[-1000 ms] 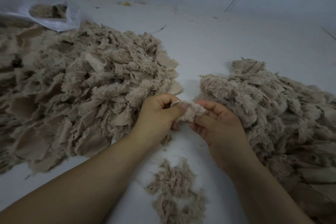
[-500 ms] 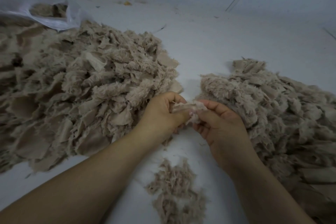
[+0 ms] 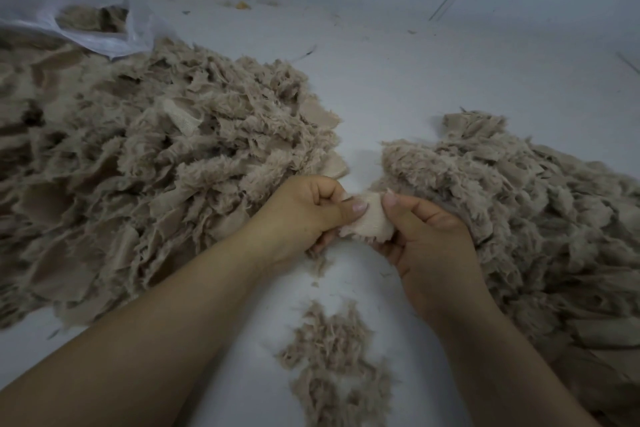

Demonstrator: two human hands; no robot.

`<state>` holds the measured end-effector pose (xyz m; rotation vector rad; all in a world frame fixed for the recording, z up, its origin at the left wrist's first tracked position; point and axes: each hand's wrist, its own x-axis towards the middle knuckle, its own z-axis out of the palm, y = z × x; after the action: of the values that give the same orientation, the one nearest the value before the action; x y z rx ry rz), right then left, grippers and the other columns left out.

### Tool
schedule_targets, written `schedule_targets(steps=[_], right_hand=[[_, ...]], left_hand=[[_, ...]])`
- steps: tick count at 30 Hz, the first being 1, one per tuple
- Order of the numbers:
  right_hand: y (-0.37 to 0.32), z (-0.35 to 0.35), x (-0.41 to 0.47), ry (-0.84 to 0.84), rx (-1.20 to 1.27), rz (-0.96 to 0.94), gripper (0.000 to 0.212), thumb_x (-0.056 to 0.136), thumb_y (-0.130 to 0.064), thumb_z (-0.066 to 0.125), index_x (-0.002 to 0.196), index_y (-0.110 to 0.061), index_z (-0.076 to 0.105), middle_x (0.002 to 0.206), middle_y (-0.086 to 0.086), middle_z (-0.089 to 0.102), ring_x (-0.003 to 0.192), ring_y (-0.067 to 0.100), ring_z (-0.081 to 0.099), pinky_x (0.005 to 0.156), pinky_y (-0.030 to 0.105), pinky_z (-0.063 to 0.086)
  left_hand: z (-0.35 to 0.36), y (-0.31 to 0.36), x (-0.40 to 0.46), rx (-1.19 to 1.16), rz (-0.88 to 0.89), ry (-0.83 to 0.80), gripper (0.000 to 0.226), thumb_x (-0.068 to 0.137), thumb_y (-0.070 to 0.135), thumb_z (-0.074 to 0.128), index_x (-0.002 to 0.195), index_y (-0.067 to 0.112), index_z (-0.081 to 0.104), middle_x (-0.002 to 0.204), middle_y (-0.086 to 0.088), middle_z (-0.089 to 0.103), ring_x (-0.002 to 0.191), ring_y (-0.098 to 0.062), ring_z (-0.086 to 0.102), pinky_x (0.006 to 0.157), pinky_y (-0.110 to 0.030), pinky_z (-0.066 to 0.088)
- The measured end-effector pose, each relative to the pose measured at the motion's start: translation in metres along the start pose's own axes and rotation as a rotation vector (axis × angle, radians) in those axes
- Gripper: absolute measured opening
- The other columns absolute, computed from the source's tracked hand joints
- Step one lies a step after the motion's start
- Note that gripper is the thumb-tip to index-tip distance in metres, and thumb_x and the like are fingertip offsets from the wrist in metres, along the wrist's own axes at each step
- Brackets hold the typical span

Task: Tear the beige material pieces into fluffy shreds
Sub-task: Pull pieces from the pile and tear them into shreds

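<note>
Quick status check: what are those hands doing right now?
Left hand and right hand both pinch one beige material piece. Small shred pile below. Nothing in the way.

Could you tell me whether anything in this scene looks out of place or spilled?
Mostly not. A small orange scrap lies alone on the far white surface, unlike the beige material. The plastic bag lies open beside the left pile.

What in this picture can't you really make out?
- Plastic bag, head view: cut off by the left edge; only a little beige stuff shows through its opening.
- Left pile: runs past the left edge, so its extent is unknown.
- Right pile: cut off at the right and bottom edges.
- Piece pinched between left hand and right hand: partly hidden by the fingers.
</note>
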<state>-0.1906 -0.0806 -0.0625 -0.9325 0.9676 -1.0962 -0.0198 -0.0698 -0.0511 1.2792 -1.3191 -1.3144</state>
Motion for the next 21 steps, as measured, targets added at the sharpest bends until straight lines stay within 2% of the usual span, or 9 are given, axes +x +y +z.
schedule_targets(steps=[3,5,6,8,10,12,14,18,21], right_hand=[[0.0,0.0,0.0,0.028,0.009,-0.029,0.027,0.098,-0.021,0.061,0.08,-0.014,0.079,0.08,0.009,0.076,0.068,0.02,0.07,0.06,0.026,0.056],[0.001,-0.001,0.002,0.072,0.059,-0.025,0.028,0.101,-0.02,0.057,0.08,-0.011,0.075,0.067,0.002,0.068,0.056,0.01,0.06,0.051,0.019,0.05],[0.001,-0.001,0.003,0.092,0.076,-0.013,0.027,0.101,-0.02,0.056,0.083,-0.01,0.073,0.064,0.0,0.065,0.054,0.008,0.056,0.049,0.018,0.047],[0.002,-0.001,0.004,0.111,0.072,0.005,0.026,0.102,-0.02,0.055,0.085,-0.01,0.071,0.062,-0.002,0.062,0.051,0.007,0.053,0.046,0.017,0.044],[0.002,-0.001,0.004,0.12,0.084,0.014,0.029,0.103,-0.021,0.054,0.082,-0.011,0.071,0.059,-0.002,0.06,0.049,0.007,0.05,0.044,0.018,0.042],[0.001,0.0,0.004,0.124,0.135,0.029,0.035,0.104,-0.022,0.051,0.075,-0.011,0.068,0.056,-0.001,0.055,0.046,0.008,0.046,0.042,0.019,0.039],[-0.001,0.0,0.004,0.121,0.175,0.034,0.038,0.104,-0.023,0.05,0.071,-0.012,0.065,0.054,0.0,0.052,0.044,0.009,0.042,0.04,0.019,0.036],[-0.002,-0.001,0.005,0.115,0.205,0.023,0.04,0.104,-0.025,0.05,0.067,-0.014,0.064,0.053,-0.001,0.046,0.042,0.008,0.036,0.038,0.018,0.032],[-0.004,-0.001,0.005,0.118,0.298,0.024,0.044,0.103,-0.026,0.05,0.062,-0.017,0.063,0.05,-0.003,0.042,0.039,0.006,0.032,0.035,0.018,0.028]], left_hand=[[0.003,0.0,-0.002,-0.077,0.03,-0.011,0.031,0.081,0.032,0.066,0.068,0.005,0.061,0.036,-0.004,0.042,0.029,-0.014,0.027,0.037,-0.019,0.021],[0.003,0.004,-0.001,-0.451,0.126,0.197,0.023,0.088,0.021,0.06,0.068,0.012,0.064,0.041,-0.005,0.047,0.029,-0.013,0.033,0.04,-0.023,0.028],[0.001,0.008,0.001,-0.637,0.196,0.289,0.019,0.093,0.015,0.056,0.076,0.012,0.064,0.052,-0.008,0.059,0.035,-0.014,0.045,0.044,-0.026,0.039],[0.002,0.011,0.006,-0.744,0.285,0.341,0.009,0.097,0.008,0.052,0.102,0.012,0.058,0.098,-0.011,0.073,0.07,-0.019,0.068,0.064,-0.032,0.057],[0.01,0.001,0.009,-0.486,0.254,0.368,0.032,0.095,0.001,0.056,0.121,0.018,0.052,0.122,-0.007,0.066,0.095,-0.023,0.069,0.08,-0.043,0.059],[0.023,-0.012,0.009,0.105,0.268,0.377,0.036,0.092,-0.003,0.058,0.124,0.013,0.056,0.118,-0.003,0.065,0.101,-0.019,0.065,0.091,-0.046,0.055],[0.035,-0.019,0.009,0.537,0.361,0.271,0.033,0.089,-0.001,0.057,0.121,0.008,0.061,0.116,-0.004,0.064,0.106,-0.017,0.06,0.093,-0.039,0.049],[0.042,-0.019,0.004,0.742,0.363,0.134,0.038,0.078,-0.002,0.048,0.115,0.004,0.057,0.11,-0.01,0.056,0.102,-0.023,0.051,0.084,-0.035,0.043],[0.064,-0.018,-0.023,0.569,0.332,0.192,0.035,0.08,0.008,0.049,0.113,0.014,0.059,0.111,-0.005,0.057,0.102,-0.016,0.052,0.087,-0.026,0.044]])
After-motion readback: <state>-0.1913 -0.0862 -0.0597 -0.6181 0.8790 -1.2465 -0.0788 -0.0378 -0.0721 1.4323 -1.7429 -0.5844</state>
